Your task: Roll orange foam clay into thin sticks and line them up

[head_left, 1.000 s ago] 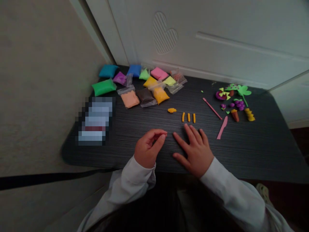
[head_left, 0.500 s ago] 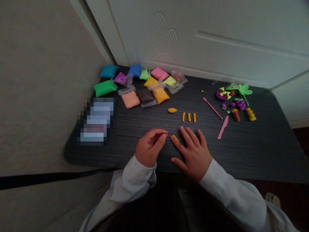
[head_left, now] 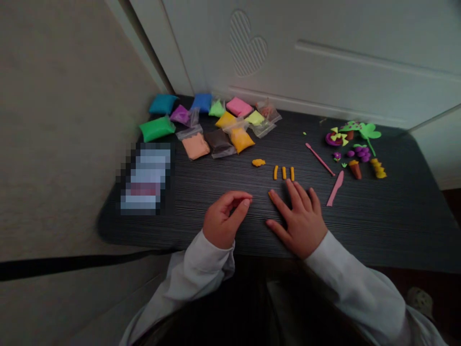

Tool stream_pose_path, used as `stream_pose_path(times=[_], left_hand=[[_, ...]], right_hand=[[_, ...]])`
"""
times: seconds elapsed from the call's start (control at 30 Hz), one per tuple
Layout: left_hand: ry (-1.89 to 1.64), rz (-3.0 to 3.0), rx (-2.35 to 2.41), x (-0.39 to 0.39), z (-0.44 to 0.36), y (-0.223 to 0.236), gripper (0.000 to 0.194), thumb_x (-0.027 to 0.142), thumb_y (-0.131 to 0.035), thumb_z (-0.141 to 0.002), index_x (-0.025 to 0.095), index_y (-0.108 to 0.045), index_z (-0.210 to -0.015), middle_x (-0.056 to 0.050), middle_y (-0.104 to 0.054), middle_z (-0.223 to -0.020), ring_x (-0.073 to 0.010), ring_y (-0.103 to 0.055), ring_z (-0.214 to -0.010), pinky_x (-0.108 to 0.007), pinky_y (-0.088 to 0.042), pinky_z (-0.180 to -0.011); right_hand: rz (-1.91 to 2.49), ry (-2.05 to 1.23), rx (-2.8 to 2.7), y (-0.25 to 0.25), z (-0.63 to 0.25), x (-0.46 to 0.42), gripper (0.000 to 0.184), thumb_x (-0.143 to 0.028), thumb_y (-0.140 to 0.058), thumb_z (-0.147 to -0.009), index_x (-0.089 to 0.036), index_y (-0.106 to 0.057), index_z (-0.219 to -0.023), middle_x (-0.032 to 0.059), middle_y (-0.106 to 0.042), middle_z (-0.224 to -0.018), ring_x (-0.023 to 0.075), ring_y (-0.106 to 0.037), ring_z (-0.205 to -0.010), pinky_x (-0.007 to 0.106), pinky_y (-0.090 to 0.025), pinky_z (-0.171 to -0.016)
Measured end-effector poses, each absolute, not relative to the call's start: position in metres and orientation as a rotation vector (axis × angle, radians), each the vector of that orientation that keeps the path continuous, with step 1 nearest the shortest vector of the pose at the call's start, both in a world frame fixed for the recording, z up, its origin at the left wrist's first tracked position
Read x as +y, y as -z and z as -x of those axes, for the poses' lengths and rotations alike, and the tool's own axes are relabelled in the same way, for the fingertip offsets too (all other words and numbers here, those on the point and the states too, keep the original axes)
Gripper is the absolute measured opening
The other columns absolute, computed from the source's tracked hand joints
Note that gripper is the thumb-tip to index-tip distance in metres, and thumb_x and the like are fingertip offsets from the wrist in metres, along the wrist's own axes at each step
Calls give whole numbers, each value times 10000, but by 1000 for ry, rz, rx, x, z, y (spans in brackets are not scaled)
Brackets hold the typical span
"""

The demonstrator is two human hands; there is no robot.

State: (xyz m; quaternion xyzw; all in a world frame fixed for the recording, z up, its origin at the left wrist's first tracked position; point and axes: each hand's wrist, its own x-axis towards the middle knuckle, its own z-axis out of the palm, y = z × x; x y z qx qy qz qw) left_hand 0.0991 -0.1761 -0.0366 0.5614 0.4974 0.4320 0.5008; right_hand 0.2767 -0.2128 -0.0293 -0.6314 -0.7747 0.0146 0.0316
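Observation:
My right hand (head_left: 300,221) lies spread on the dark table, its index fingertip pressing on a small orange clay roll (head_left: 270,194) that is mostly covered. Three short orange clay sticks (head_left: 284,173) stand in a row just beyond its middle fingers. To their left is an irregular lump of orange clay (head_left: 258,163). My left hand (head_left: 224,218) rests on the table to the left, fingers curled and thumb close to the fingertips, with nothing visible in them.
Bags of coloured clay (head_left: 194,145) fill the back left, behind a pixelated flat object (head_left: 146,178). Right of my hands lie a pink clay knife (head_left: 335,188) and a thin pink tool (head_left: 320,159). Small clay models, including purple grapes (head_left: 361,154), sit at the far right.
My right hand has slid right and slightly away from me, and the orange roll under its index finger has moved with it. My left hand stays nearly still.

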Motion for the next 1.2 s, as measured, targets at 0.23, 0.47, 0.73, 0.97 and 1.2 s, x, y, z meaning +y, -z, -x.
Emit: stream_pose_path(times=[0.23,0.47,0.73,0.97,1.2], left_hand=[[-1046,-1359,1192,-176,-99,36,136,240,-531,-770,172,-611,-857,-22,-630,-840,-119,-591,-783,-232,-466,-751],[-1054,-1332,1196,-176,-99,35,134,239,-544,-762,169,-614,-852,-21,-633,-831,-119,-592,-781,-226,-465,-745],[-1077,-1320,1170,-176,-99,36,128,233,-540,-765,170,-609,-852,-20,-626,-834,-114,-591,-775,-218,-468,-735],[-1078,-1330,1172,-176,-99,36,129,234,-536,-765,173,-611,-851,-26,-627,-839,-125,-588,-780,-239,-466,-746],[-1096,-1375,1105,-177,-99,35,138,211,-543,-762,179,-625,-869,-32,-615,-857,-125,-573,-799,-244,-451,-744]], right_hand=[[1672,-124,-2456,27,-266,-220,583,-561,-407,-770,-296,-349,-1285,138,-210,-1416,321,-220,-1278,598,-145,-984],[1664,-63,-2100,24,-280,-209,340,-397,-533,-757,-174,-589,-1007,117,-512,-1177,255,-441,-1112,445,-371,-914],[1827,-169,-2051,28,-251,-200,234,-396,-545,-741,-182,-612,-806,94,-573,-1054,249,-499,-1000,428,-389,-839],[1785,-250,-2032,29,-250,-196,112,-280,-540,-743,-192,-609,-749,78,-573,-1065,242,-481,-1041,429,-361,-873],[1480,-806,-1573,12,-257,-203,66,-261,-571,-745,-207,-602,-767,54,-570,-1035,172,-518,-997,369,-373,-911]])
